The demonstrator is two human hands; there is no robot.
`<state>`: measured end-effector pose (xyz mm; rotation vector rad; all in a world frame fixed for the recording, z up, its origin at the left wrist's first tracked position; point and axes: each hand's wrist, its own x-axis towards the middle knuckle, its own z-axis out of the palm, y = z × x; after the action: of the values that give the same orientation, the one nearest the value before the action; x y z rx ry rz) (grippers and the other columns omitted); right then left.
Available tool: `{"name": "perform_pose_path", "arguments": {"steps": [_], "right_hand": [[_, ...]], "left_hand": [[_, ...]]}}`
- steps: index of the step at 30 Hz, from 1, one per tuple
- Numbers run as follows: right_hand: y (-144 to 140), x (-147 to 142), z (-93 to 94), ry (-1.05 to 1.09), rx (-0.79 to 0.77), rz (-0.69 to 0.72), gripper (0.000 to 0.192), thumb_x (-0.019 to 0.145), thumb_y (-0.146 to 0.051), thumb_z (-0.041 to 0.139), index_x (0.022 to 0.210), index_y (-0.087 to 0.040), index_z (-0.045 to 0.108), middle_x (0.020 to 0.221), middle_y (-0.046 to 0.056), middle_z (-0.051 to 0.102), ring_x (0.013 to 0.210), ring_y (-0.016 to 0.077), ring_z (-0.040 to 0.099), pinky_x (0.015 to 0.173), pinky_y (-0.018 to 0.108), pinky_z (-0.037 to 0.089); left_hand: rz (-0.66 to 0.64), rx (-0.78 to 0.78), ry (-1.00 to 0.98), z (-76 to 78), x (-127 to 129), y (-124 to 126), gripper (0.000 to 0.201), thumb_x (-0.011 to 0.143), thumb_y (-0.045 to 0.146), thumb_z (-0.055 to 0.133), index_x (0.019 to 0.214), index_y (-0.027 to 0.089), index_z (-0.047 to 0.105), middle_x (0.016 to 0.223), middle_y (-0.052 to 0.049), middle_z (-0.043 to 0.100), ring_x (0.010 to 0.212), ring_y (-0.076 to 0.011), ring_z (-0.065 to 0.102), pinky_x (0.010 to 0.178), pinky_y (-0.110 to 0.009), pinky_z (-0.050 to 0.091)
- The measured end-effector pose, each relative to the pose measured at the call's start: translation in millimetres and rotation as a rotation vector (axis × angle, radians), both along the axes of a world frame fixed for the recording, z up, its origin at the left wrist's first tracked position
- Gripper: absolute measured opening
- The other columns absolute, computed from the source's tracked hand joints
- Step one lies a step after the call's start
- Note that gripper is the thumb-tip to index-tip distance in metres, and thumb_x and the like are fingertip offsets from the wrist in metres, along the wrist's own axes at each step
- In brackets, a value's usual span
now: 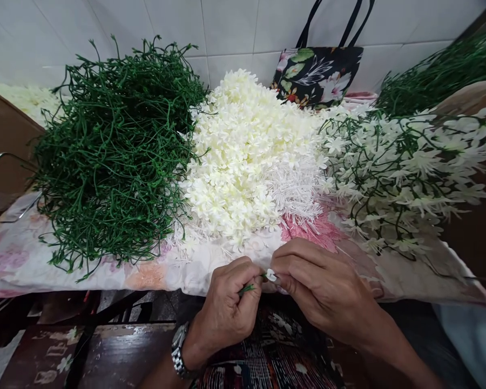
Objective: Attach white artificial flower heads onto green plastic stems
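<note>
At the near edge of the table covered in pale floral cloth [182,278], my two hands are close together, with the workpiece between them. My left hand [233,297] is closed in a loose fist around a thin green plastic stem [247,288], part of which shows at the curled fingers. My right hand [322,286] pinches a small white artificial petal piece [271,275] between thumb and fingers, right at the stem's tip; whether the piece is seated on it I cannot tell.

Handling assessment: both parts should be very light. The stem is likely springy and best held close below its tip, where it will bend least. The petal piece is probably soft and easily creased, so a light pinch at its centre is advised.

Stock noted beyond: a tangled pile of dark green plastic stems [117,151] to the left, a heap of cream-white artificial blossoms [235,162] in the middle, a patch of thin white filaments [297,186] beside it, and white-flowered green sprays [409,167] to the right.
</note>
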<state>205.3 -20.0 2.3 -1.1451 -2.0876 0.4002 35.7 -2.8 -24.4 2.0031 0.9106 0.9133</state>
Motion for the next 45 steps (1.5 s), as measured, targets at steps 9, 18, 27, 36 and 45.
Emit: {"name": "perform_pose_path", "arguments": {"steps": [9,18,27,36,45], "right_hand": [[3.1,-4.6,-13.6,0.092,-0.017,-0.005,0.02,0.087,-0.007,0.041,0.08,-0.017,0.057,0.071,0.004,0.055,0.067,0.014,0.053,0.057,0.025,0.045],[5.9,-4.8,-16.8,0.115,-0.053,0.004,0.02,0.087,-0.006,0.041,0.079,-0.018,0.055,0.069,0.003,0.053,0.064,0.0131,0.052,0.055,0.024,0.044],[6.1,-7.4,-25.2,0.142,-0.074,0.004,0.019,0.087,-0.006,0.043,0.076,-0.017,0.054,0.068,0.003,0.053,0.063,0.0134,0.051,0.055,0.024,0.043],[2.2,-4.3,-23.0,0.179,-0.04,-0.009,0.012,0.086,-0.009,0.05,0.09,-0.017,0.058,0.075,0.003,0.06,0.069,0.0127,0.057,0.06,0.023,0.048],[-4.8,-4.7,-18.5,0.112,0.116,-0.043,0.014,0.08,-0.004,0.055,0.088,-0.015,0.057,0.075,0.005,0.057,0.07,0.0148,0.055,0.062,0.026,0.049]], "left_hand": [[0.032,0.01,-0.011,-5.0,4.7,3.6,0.024,0.074,0.004,0.037,0.058,0.021,0.03,0.053,0.004,0.032,0.05,-0.0099,0.032,0.046,-0.023,0.025],[0.031,0.005,0.031,-7.1,6.6,3.1,0.023,0.071,0.004,0.037,0.057,0.021,0.03,0.053,0.004,0.033,0.05,-0.0102,0.034,0.047,-0.024,0.026],[0.051,0.008,0.017,-7.3,7.3,2.6,0.023,0.071,0.004,0.038,0.056,0.021,0.031,0.053,0.004,0.034,0.049,-0.0109,0.034,0.046,-0.024,0.025],[-0.007,-0.185,-0.096,-3.3,0.2,5.3,0.02,0.082,0.012,0.043,0.066,0.017,0.054,0.059,0.002,0.049,0.055,-0.0114,0.046,0.053,-0.021,0.036],[-0.002,-0.294,-0.12,0.8,-0.3,5.2,0.025,0.084,0.016,0.043,0.06,0.017,0.05,0.055,0.003,0.046,0.052,-0.0095,0.041,0.051,-0.02,0.032]]}}
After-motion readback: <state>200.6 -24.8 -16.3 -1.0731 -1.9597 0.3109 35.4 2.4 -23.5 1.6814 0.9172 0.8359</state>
